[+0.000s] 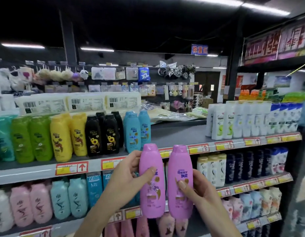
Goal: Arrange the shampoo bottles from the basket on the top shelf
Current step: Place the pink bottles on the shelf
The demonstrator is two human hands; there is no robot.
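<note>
As left hand point(129, 174) and right hand point(199, 189) grip them, purple bottles point(152, 194) point(180, 165) stand upright.

my left hand point(129, 175) grips one purple bottle point(152, 182), my right hand point(198, 189) another point(180, 182), both upright, side by side before the top shelf point(179, 134), near the blue bottles point(136, 130).

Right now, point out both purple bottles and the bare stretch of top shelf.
Left purple bottle point(151, 159), head view, upper body.
Right purple bottle point(180, 159), head view, upper body.
Top shelf point(175, 134), head view, bare grey surface.
</note>
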